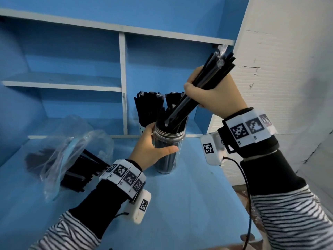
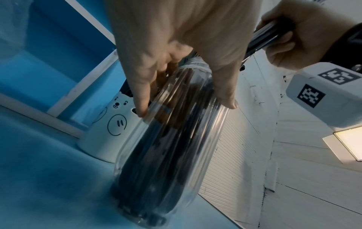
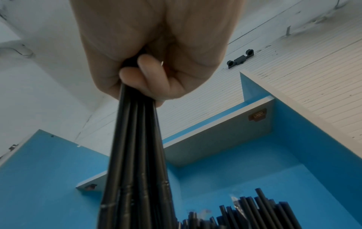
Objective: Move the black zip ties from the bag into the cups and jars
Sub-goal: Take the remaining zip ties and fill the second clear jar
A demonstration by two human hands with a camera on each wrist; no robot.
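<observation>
A clear jar (image 1: 169, 150) (image 2: 172, 147) stands on the blue table, holding several black zip ties. My left hand (image 1: 153, 150) (image 2: 176, 62) grips the jar's side near its rim. My right hand (image 1: 214, 92) (image 3: 152, 62) is closed around a bundle of black zip ties (image 1: 203, 87) (image 3: 135, 162) held at a slant, its lower ends inside the jar's mouth. A clear plastic bag (image 1: 72, 156) lies to the left with more black zip ties (image 1: 81, 170) spilling from it.
Behind the jar stand a white bear-print cup (image 2: 105, 128) and another container, both filled with black ties (image 1: 149, 109). Blue shelving (image 1: 122, 83) rises at the back. A white wall panel (image 1: 279, 78) is on the right. The table edge (image 1: 239, 195) runs close at the right.
</observation>
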